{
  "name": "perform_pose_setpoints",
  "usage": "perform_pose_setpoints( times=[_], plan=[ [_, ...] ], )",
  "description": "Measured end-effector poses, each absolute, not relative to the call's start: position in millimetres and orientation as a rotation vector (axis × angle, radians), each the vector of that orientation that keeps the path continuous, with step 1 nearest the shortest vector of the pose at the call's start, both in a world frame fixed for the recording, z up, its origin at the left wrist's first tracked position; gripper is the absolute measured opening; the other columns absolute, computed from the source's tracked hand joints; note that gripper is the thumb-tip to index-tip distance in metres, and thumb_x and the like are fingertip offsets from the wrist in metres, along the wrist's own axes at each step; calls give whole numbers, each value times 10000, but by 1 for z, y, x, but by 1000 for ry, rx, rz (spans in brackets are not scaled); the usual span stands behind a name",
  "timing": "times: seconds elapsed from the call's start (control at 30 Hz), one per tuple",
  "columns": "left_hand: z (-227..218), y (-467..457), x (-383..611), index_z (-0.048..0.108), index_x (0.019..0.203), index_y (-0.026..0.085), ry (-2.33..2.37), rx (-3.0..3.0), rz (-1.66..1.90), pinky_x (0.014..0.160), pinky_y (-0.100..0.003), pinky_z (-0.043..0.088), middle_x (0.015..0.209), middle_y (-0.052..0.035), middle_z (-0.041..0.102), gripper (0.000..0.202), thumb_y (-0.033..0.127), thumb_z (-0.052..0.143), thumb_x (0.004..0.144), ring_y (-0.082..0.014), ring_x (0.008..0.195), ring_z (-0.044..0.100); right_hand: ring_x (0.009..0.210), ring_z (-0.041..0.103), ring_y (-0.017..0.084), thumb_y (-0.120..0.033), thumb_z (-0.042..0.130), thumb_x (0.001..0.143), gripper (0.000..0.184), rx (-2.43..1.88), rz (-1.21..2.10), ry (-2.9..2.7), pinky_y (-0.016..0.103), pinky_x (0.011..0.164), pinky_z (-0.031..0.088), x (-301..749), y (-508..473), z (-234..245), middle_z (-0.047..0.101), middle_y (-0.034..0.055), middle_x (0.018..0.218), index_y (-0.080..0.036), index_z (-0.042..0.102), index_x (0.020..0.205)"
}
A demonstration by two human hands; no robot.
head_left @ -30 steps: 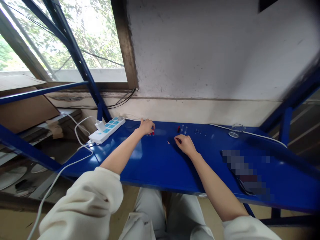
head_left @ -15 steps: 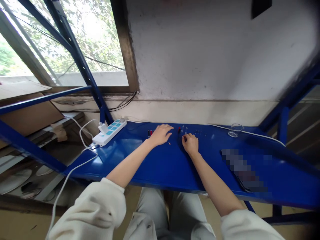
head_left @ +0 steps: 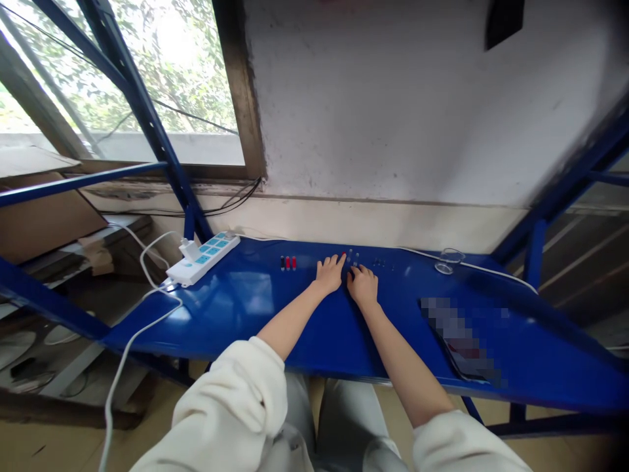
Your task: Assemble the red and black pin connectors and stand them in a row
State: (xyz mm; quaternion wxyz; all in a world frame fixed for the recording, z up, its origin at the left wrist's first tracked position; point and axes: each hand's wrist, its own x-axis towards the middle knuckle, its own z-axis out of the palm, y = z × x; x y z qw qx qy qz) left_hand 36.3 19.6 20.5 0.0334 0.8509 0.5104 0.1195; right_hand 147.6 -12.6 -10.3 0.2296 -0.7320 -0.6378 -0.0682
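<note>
My left hand [head_left: 330, 274] is over the middle of the blue table, fingers apart, its index finger stretched to a small red piece [head_left: 343, 254]. The fingertips partly hide that piece, and I cannot tell whether they touch it. Close beside it, my right hand [head_left: 364, 286] is curled with thumb and fingertips together; anything in them is too small or hidden to make out. Small clear pieces [head_left: 357, 256] stand just beyond the right hand. To the left, a black cylinder [head_left: 282, 263] and two red cylinders [head_left: 291, 263] stand in a short row.
Several tiny dark pieces [head_left: 379, 262] lie right of my hands. A clear cup [head_left: 443, 268] is near the back right, and a blurred flat packet [head_left: 457, 337] lies in front. A white power strip [head_left: 204, 259] with a cable sits at left. Blue frame posts flank the table [head_left: 236, 321].
My left hand has moved right, away from the black and red cylinders, which now show fully, to the red piece by my right hand. My right hand stays curled; the view has shifted slightly.
</note>
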Motion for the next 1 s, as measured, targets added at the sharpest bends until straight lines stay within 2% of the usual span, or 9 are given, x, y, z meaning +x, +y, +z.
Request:
perform_pose_setpoints(
  times=[0.13,0.23,0.47,0.67,0.87,1.0],
  plan=[
    [24,25,39,414,1227,186,1580,2659,526,888,-408,314,1187,-113,499,387,171,357,845,-251,1077,427,1115,434,276,-309,340,862,393,-2016,-170,-1764,393,844,334,147,-12,-10,503,163,1220,-158,569,1143],
    [25,26,42,486,1100,162,1591,2642,615,868,-376,326,1073,-115,560,268,195,410,844,-240,1026,472,1148,407,278,-327,330,868,407,-2033,-153,-1764,404,875,319,146,-10,-12,478,158,1252,-158,556,1161],
    [27,31,45,506,993,160,1619,2516,671,815,-361,362,947,-126,611,175,217,433,844,-238,929,559,1248,290,261,-361,298,881,442,-2086,-25,-1773,475,981,203,147,-5,-16,399,141,1329,-178,474,1243],
    [30,34,42,546,906,168,1641,2395,681,769,-342,397,893,-117,629,137,214,437,839,-225,865,589,1271,251,255,-404,239,891,491,-2105,31,-1804,489,1006,165,148,-3,-16,354,126,1363,-181,408,1295],
    [26,21,22,568,810,197,1514,2218,1006,682,-273,426,805,-45,633,73,220,499,797,-169,763,589,1286,220,246,-425,221,888,516,-2129,97,-1807,494,1019,137,148,-1,-15,321,104,1388,-188,364,1323],
    [23,2,0,557,776,201,1362,2002,1229,609,-242,439,743,-8,609,79,269,517,777,-120,611,575,1289,211,251,-429,217,885,526,-2132,120,-1809,502,1019,133,148,0,-15,308,101,1396,-185,353,1330]
  ],
)
